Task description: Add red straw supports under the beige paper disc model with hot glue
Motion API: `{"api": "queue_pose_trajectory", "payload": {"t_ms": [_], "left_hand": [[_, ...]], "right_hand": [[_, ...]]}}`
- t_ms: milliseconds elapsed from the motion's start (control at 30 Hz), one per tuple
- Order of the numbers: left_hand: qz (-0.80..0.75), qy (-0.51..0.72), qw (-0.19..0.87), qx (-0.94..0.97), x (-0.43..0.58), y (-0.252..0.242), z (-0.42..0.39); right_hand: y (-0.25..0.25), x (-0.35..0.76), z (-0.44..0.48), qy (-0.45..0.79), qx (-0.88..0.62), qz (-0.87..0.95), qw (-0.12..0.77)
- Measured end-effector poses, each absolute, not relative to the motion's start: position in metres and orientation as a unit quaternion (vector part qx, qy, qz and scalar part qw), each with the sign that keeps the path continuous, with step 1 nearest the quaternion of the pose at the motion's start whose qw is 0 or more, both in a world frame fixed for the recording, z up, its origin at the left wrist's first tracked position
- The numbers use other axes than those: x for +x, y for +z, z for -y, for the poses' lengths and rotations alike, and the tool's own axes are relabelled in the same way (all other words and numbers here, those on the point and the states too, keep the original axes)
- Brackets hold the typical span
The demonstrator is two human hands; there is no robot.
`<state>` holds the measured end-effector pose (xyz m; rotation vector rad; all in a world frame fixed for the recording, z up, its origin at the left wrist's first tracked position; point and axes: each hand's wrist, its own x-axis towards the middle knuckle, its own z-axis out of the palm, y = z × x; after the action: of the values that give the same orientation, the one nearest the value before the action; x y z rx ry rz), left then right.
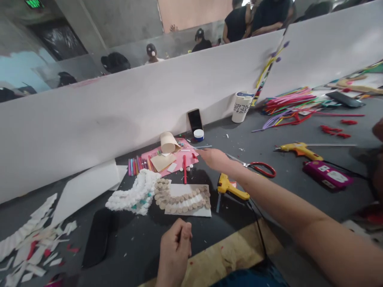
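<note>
My left hand (174,248) hangs at the bottom centre, its fingers pinched together, and nothing shows clearly between them. It is just below a white card (191,210) bearing a curved band of round tan pieces (182,203). Beside the card lies a fluffy white strip (134,195). My right hand (213,158) reaches out flat with its fingers extended, holding nothing, at the edge of a pink sheet (185,157). Red-handled scissors (257,168) lie just to its right, and a yellow hot glue gun (231,187) lies below my forearm.
A white partition (119,103) runs along the far side of the dark worktop. Several coloured pipe cleaners (287,104), a paper cup (241,107), a second glue gun (299,150) and a purple case (327,175) lie to the right. White paper scraps (32,239) lie at the left. People stand beyond the partition.
</note>
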<state>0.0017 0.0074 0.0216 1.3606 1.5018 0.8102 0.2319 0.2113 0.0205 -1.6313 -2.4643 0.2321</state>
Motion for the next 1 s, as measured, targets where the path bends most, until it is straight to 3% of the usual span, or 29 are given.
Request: {"api": "queue_pose_trajectory", "payload": {"t_ms": [333,567,733,1000], "left_hand": [[-0.602,0.335,0.417,0.593,-0.003,0.030,-0.004],[-0.603,0.409,0.382,0.568,-0.004,0.034,-0.011],[-0.583,0.488,0.341,0.554,0.005,0.052,-0.031],[-0.543,0.401,0.323,0.663,0.028,0.069,-0.033]], "right_hand": [[-0.019,0.175,-0.240,0.096,-0.310,0.937,0.126],[0.019,0.199,-0.205,0.116,-0.309,0.910,0.250],[0.039,0.219,-0.146,0.246,-0.260,0.873,0.332],[0.055,0.241,-0.097,0.400,-0.308,0.819,0.272]]}}
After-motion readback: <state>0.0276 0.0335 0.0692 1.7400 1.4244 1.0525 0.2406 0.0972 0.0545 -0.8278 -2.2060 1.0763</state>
